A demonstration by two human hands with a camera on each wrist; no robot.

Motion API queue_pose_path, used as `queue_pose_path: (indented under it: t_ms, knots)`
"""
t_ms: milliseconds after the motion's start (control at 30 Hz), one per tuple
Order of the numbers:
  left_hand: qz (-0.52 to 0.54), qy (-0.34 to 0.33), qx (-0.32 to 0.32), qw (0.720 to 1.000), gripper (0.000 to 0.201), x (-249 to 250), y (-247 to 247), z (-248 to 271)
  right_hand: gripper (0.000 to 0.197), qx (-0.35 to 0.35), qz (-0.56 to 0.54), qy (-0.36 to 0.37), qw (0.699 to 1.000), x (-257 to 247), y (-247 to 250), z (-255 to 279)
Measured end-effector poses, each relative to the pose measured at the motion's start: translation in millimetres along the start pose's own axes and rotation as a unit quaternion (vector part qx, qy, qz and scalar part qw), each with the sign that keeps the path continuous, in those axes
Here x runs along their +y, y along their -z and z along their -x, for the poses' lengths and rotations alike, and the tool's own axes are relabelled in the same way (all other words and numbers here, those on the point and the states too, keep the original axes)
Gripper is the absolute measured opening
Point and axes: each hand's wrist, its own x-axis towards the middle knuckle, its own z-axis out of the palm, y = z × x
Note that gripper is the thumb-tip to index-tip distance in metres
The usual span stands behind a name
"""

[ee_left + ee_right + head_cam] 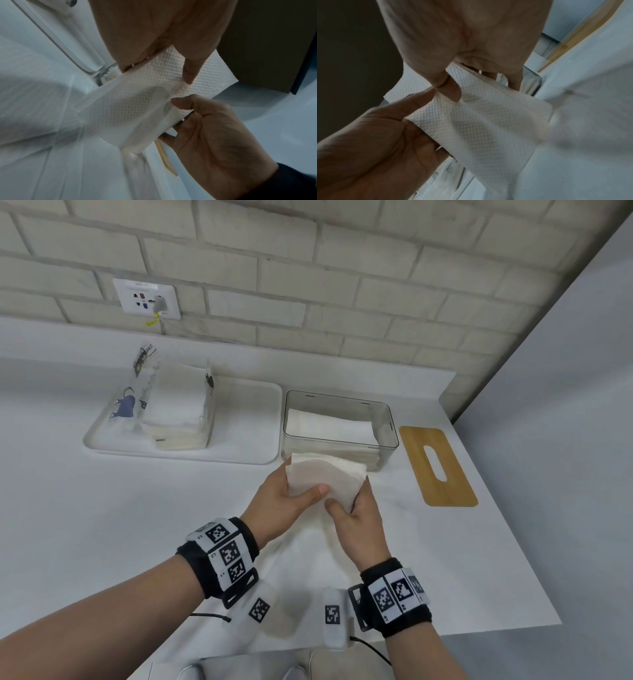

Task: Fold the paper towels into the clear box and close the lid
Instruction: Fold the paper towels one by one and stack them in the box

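Both hands hold one folded white paper towel (325, 477) just above the table, in front of the clear box (390, 426). My left hand (301, 491) grips its left side, thumb on top. On the towel's right side, my right hand (349, 501) pinches it, thumb near the left thumb. The wrist views show the embossed towel (137, 108) (479, 121) bent between the thumbs and the fingers behind it. The box stands open with folded towels (329, 426) stacked inside. Its wooden lid (436, 465), with a slot, lies flat on the table to the right of the box.
A white tray (246, 419) left of the box carries an opened pack of paper towels (174, 412). Pale flat sheets (308, 556) lie on the table under my hands. A brick wall with a socket (147, 297) stands behind. The table's edge runs down the right side.
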Motion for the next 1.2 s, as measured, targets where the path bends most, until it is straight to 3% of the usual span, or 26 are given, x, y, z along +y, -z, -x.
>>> queue_pose_path:
  t_ms: [133,233,367,467,700,833,933,1200]
  knots:
    - [0.028,-0.035,0.019,0.999,0.023,18.2,-2.9,2.7,0.042,0.013,-0.027,0.026,0.999,-14.1,5.1,0.3]
    - [0.052,-0.049,0.039,0.997,0.027,27.8,-1.9,-0.2,0.045,0.014,-0.027,0.038,0.999,-11.9,12.3,-4.6]
    - [-0.011,0.037,0.021,0.999,0.032,11.2,1.8,-6.4,0.04,-0.076,0.073,-0.051,0.993,12.6,12.4,-8.5]
    - [-0.031,0.073,0.034,0.996,0.028,2.9,5.9,-8.0,0.03,-0.095,0.099,-0.053,0.989,18.0,13.9,-4.3]
    - [0.156,0.0,0.095,0.983,0.032,48.4,16.2,-20.2,0.044,-0.069,-0.044,-0.057,0.995,-1.2,31.0,-8.2]
    - [0.238,-0.01,0.138,0.961,0.021,59.9,14.7,-22.2,0.064,-0.093,-0.194,-0.071,0.974,-5.9,26.1,-5.1]
    - [0.267,-0.02,0.154,0.951,0.015,61.9,10.7,-19.7,0.079,-0.127,-0.233,-0.084,0.96,-11.6,14.7,-3.3]
    - [0.308,-0.026,0.173,0.935,0.016,64.3,13.5,-19.3,0.071,-0.108,-0.247,-0.108,0.957,-14.0,9.8,-4.0]
